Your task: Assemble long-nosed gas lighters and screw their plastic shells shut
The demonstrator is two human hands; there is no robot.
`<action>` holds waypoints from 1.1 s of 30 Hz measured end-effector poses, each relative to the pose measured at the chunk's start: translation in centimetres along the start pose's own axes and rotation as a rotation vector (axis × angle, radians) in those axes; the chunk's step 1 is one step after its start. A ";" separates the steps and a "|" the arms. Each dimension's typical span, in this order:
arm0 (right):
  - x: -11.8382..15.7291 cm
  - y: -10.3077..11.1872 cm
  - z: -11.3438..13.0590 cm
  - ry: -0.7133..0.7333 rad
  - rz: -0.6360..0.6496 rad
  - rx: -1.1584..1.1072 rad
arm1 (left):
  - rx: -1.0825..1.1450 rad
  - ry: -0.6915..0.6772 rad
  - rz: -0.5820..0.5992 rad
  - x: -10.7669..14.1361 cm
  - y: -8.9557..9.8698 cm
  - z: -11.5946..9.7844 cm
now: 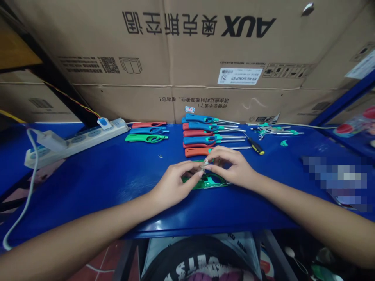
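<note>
Near the middle of the blue table, my left hand point(183, 180) and my right hand point(231, 166) meet, their fingertips pinched on a small pale part point(206, 163) whose details are too small to tell. Just under my fingers lies a green lighter shell point(209, 181) with a teal piece inside and a metal tip at its right end. Beyond my hands, several lighters with long metal tubes lie stacked in a row, among them an orange lighter point(195, 152) and a blue lighter point(196, 140).
A white power strip point(79, 140) sits at the left beside red, blue and green handles point(145, 138). A screwdriver point(255, 146), thin metal tubes with teal parts point(277, 130) and a teal piece point(284, 143) lie right. A large cardboard box point(187, 50) stands behind.
</note>
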State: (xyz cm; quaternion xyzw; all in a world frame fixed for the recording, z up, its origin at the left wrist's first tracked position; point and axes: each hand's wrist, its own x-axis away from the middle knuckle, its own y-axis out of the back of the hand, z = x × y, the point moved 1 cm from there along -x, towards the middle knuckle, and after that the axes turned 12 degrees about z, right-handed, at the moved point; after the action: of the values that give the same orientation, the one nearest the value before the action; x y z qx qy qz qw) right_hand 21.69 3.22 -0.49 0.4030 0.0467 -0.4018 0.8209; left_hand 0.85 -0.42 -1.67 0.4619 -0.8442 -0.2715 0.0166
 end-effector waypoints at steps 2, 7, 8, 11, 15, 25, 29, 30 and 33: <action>0.1 0.2 0.1 0.038 0.031 0.012 | -0.007 0.007 0.035 -0.1 0.2 -0.1; 0.4 0.3 0.1 0.094 0.008 0.049 | -0.036 0.039 0.105 -0.2 0.4 0.0; 0.4 0.2 0.1 0.107 0.013 0.051 | -0.031 0.045 0.117 -0.1 0.4 0.1; 0.5 0.4 0.0 0.119 0.034 0.069 | 0.021 0.061 0.133 -0.1 0.2 0.3; 0.9 1.2 0.2 0.007 0.035 0.105 | 0.140 0.147 0.072 -0.2 0.3 0.2; 2.1 -0.3 0.7 -0.074 0.441 0.258 | 0.235 0.298 0.108 -0.5 1.2 -0.2; 1.6 -0.1 0.5 -0.263 0.273 0.045 | 0.242 0.324 0.155 -0.4 1.1 -0.2; 1.5 0.0 0.5 -0.383 0.265 -0.056 | 0.254 0.334 0.165 -0.4 1.1 -0.1; 1.2 0.0 0.6 -0.676 0.290 -0.416 | 0.287 0.367 0.191 -0.5 1.0 0.1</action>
State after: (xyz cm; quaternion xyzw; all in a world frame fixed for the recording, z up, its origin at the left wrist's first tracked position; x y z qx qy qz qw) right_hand 22.35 2.03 -0.60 0.0765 -0.2024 -0.3740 0.9019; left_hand 0.31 0.43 -1.11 0.4191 -0.8968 -0.0576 0.1295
